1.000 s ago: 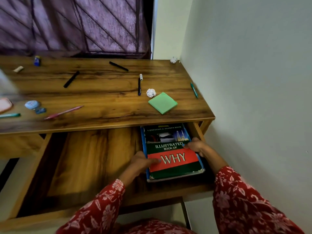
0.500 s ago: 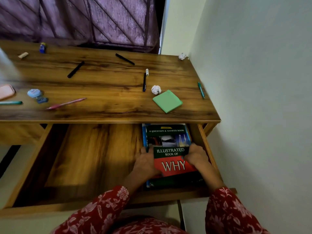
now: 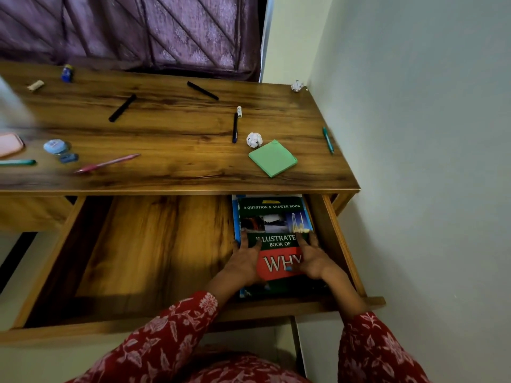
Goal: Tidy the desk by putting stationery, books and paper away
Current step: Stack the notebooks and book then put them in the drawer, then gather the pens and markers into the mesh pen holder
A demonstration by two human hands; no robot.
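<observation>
Now both hands [image 3: 279, 261] flat on drawer's book [image 3: 272, 217]

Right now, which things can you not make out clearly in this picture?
Head view only:
- Book title: left hand and right hand cover some letters.
- Blue thing under the book: only an edge shows.
- Pink item: cut by the left edge, blurred.
- Drawer back: hidden under the desk top.

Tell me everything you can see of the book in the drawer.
The book lies flat, cover up, at the right end of the open wooden drawer. Its glossy cover is dark green with a red band and photos, titled "Illustrated Book of Why". Left hand and right hand press flat on it. Something blue-edged lies underneath.
</observation>
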